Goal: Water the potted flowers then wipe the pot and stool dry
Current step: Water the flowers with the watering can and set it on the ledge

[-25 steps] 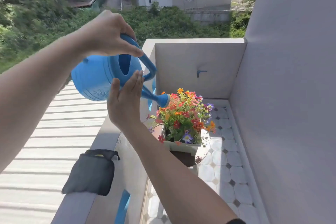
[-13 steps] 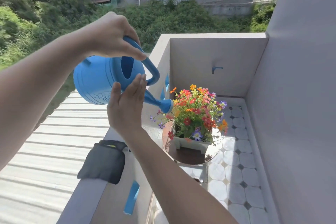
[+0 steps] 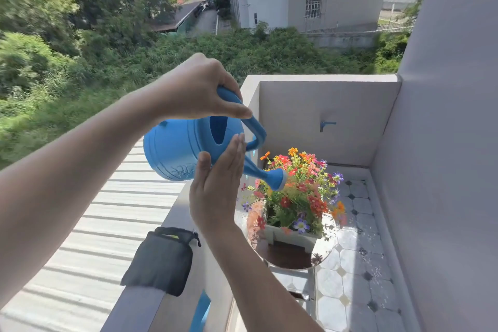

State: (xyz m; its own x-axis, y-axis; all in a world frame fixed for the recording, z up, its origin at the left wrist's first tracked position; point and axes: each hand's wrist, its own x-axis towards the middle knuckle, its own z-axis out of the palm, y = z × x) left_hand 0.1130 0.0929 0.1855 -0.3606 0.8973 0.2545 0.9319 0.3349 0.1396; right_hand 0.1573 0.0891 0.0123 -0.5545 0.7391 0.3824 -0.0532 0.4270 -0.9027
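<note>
1. The fingers [image 3: 223, 78] of the left hand [image 3: 199, 89] curl round the handle [image 3: 253, 127] of the blue watering can [image 3: 175, 151], with the thumb laid along the handle's top.
2. The right hand [image 3: 215, 191] is held upright with its fingers [image 3: 234, 153] straight and pressed together and the thumb apart. Its palm lies flat against the can's side.
3. The can hangs tilted above and left of the white pot [image 3: 291, 234]. Its spout head [image 3: 276, 179] dips among the flowers [image 3: 299, 191] over the pot's left side.
4. The pot stands on a round stool [image 3: 285, 259], whose dark top shows in front of the pot.
5. The right forearm crosses in front, left of the pot, and hides part of the stool's left edge.
6. Left of the pot runs a grey parapet [image 3: 140, 302], and a black cloth [image 3: 161, 259] is draped over its top.
7. Behind the pot, a blue tap [image 3: 327, 124] sticks out of the back wall.
8. Right of the pot, the tiled floor [image 3: 350, 291] shows wet patches, and a plain wall [image 3: 444, 170] closes that side.
</note>
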